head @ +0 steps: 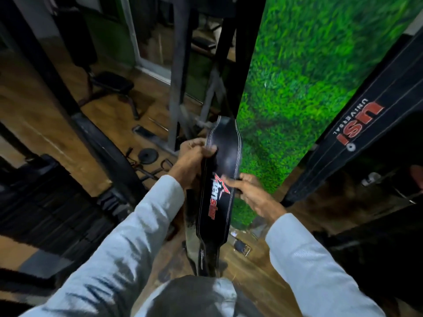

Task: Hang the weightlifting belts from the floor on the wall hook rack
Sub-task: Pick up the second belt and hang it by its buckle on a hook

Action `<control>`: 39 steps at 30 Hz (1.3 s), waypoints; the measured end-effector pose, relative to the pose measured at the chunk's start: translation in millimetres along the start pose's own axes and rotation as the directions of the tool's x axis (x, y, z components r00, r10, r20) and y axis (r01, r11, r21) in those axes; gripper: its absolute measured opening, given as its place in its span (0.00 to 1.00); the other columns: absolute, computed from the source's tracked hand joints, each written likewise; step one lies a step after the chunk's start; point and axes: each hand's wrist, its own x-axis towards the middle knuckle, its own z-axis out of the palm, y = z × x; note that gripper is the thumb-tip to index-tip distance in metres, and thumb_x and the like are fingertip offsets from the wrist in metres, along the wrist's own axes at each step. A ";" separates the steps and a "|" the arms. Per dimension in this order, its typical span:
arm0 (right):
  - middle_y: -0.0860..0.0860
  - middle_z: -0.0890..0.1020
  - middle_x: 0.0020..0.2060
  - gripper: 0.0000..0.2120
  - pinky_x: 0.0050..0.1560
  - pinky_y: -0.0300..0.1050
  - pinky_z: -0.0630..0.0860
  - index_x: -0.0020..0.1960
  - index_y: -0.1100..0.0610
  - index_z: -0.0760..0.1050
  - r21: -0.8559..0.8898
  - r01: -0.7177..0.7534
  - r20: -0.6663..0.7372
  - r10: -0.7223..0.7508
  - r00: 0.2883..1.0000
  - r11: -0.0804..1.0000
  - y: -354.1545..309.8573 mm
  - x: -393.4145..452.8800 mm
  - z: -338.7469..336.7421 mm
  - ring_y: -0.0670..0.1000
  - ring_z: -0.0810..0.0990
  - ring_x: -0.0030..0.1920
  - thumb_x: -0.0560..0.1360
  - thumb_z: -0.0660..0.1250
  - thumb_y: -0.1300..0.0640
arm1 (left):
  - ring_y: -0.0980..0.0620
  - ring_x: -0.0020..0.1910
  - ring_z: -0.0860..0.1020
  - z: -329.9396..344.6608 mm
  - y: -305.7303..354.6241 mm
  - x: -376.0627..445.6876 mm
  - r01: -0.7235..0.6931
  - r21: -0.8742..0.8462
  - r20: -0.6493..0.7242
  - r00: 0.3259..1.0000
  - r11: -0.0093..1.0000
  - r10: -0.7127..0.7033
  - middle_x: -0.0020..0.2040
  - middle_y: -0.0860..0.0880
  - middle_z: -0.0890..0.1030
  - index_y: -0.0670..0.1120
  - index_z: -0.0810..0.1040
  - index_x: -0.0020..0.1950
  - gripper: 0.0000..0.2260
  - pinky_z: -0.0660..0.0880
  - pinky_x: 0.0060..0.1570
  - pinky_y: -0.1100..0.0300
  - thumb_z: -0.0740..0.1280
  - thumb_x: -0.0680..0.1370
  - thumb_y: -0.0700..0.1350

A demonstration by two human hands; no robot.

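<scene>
Looking down into a gym, the view takes in a wooden floor (41,115) across the left half of the frame, with a black bench (112,84) at the upper left, a small round weight plate (148,154) lying flat near the middle and a few loose handles and bars just beside it. Dark machine posts (180,65) rise through the upper centre, and a mirror or glass panel stands behind them. A wall of green artificial grass (309,76) fills the upper right. Against it, at the right edge, a black belt with red USI lettering (352,124) hangs in a long slant, and the hook that holds it cannot be seen. In the centre of the frame a second black belt with a red star logo (219,179) is held upright, its rounded upper end near the edge of the grass wall and its narrow lower end reaching toward the bottom centre. The left hand (192,156) grips the belt's left edge near the top, thumb across the front face and fingers curled behind. The right hand (249,191) holds the right edge lower down, thumb laid over the star logo and fingers wrapped around the back. Both arms, in light grey sleeves (128,236), reach up from the bottom corners and meet at the belt.
</scene>
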 end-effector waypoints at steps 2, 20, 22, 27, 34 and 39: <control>0.53 0.88 0.53 0.23 0.65 0.52 0.77 0.59 0.60 0.83 0.164 0.045 -0.002 -0.045 0.999 0.985 -20.0 2.6 -0.8 0.52 0.85 0.57 0.73 0.77 0.45 | 0.38 0.46 0.78 0.8 -12.5 -5.3 -0.015 -0.002 0.042 0.999 1.000 0.015 0.48 0.28 0.82 0.33 0.81 0.50 0.12 0.74 0.50 0.40 0.76 0.70 0.37; 0.54 0.85 0.45 0.08 0.52 0.44 0.79 0.49 0.59 0.84 0.096 0.142 -0.014 -0.141 0.990 0.985 -1.2 -23.7 28.5 0.49 0.82 0.46 0.79 0.73 0.53 | 0.37 0.58 0.82 12.0 11.9 -0.1 0.297 -0.164 0.086 0.954 0.941 -0.286 0.63 0.33 0.81 0.33 0.77 0.69 0.29 0.77 0.64 0.42 0.70 0.77 0.54; 0.52 0.84 0.43 0.14 0.48 0.42 0.82 0.47 0.56 0.82 0.144 0.139 -0.113 -0.123 0.986 0.980 -22.4 -22.2 24.9 0.47 0.82 0.43 0.79 0.70 0.45 | 0.34 0.57 0.81 11.0 14.5 -7.3 0.225 -0.097 0.081 0.973 0.969 -0.218 0.65 0.27 0.78 0.31 0.76 0.66 0.32 0.74 0.66 0.34 0.74 0.73 0.53; 0.56 0.79 0.34 0.17 0.30 0.45 0.73 0.49 0.58 0.80 0.147 0.351 -0.161 -0.328 0.931 0.925 -88.7 -13.6 23.0 0.51 0.74 0.28 0.78 0.71 0.43 | 0.38 0.44 0.84 14.5 10.0 -31.8 0.016 0.008 0.164 0.986 1.000 -0.017 0.54 0.24 0.79 0.26 0.77 0.59 0.18 0.78 0.56 0.42 0.64 0.83 0.43; 0.50 0.87 0.40 0.03 0.44 0.35 0.79 0.50 0.62 0.85 -0.134 0.597 -0.205 -0.612 0.764 0.791 -113.7 -10.0 24.6 0.41 0.82 0.39 0.77 0.73 0.64 | 0.43 0.52 0.80 10.9 39.1 -33.6 -0.339 -0.011 0.034 0.940 0.941 0.339 0.54 0.31 0.84 0.35 0.83 0.58 0.19 0.76 0.55 0.47 0.75 0.77 0.50; 0.51 0.88 0.41 0.04 0.46 0.38 0.81 0.50 0.60 0.85 -0.127 0.579 -0.078 -0.590 0.804 0.805 -127.7 -28.0 16.3 0.44 0.84 0.41 0.75 0.75 0.64 | 0.58 0.39 0.83 21.3 68.5 -27.4 -0.560 0.155 0.051 0.827 0.814 0.560 0.40 0.52 0.88 0.36 0.85 0.52 0.06 0.79 0.39 0.66 0.73 0.76 0.33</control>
